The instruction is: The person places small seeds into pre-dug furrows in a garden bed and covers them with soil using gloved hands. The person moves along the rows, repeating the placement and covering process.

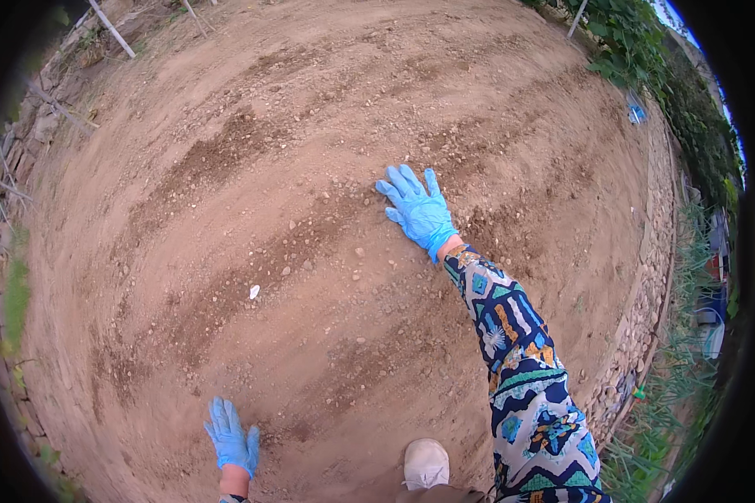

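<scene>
Both hands wear thin light-blue disposable gloves and hold nothing. My right hand (pixel 420 210) is stretched out over the brown soil (pixel 352 302) near the middle of the view, palm down with fingers apart. A patterned sleeve (pixel 522 358) covers that arm. Lower and to the left, my left hand (pixel 231 437) is over the soil at the bottom of the view, its thumb apart from the fingers. Whether either hand touches the ground, I cannot tell. Dark, damp-looking streaks and small stones mark the soil. A small white piece (pixel 254 292) lies between the hands.
A beige shoe (pixel 426 464) stands at the bottom. Along the right run a stony edge (pixel 626 352) and green plants (pixel 686 358). Thin poles (pixel 112 28) and stones border the left. Leafy vines (pixel 629 38) hang at the upper right, near a blue item (pixel 637 114).
</scene>
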